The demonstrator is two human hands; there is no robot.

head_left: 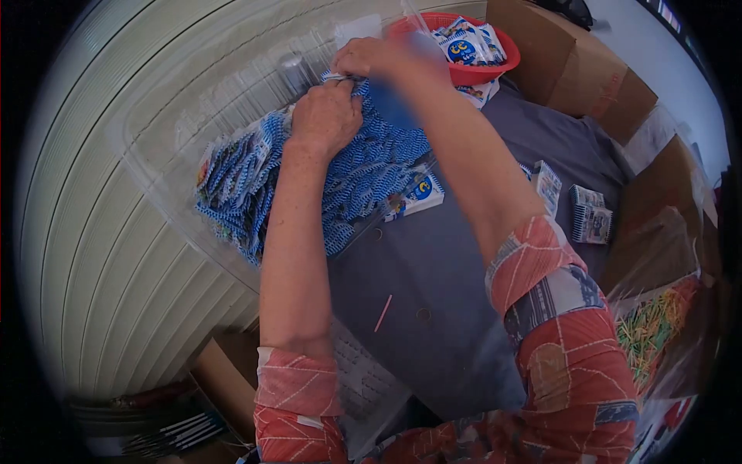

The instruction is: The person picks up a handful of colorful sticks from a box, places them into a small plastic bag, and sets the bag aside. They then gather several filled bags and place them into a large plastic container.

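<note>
A long clear plastic bin (166, 197) holds many small blue-and-white patterned packets (371, 166), packed in dense rows. My left hand (328, 116) is over the bin, fingers bent down among the packets at its far side. Just beyond it, my right hand (362, 58) curls its fingers at the far end of the rows. A pale packet edge shows under the right fingers, close to the left fingertips. Both hands appear closed on packets, though the fingertips are partly hidden.
A red plastic basket (483, 75) with printed packets stands behind the bin. Loose packet bundles (591, 215) and a pink stick (383, 313) lie on the dark cloth (448, 271). A cardboard box (576, 58) is at the back right. Coloured shreds (657, 329) fill a plastic-lined box on the right.
</note>
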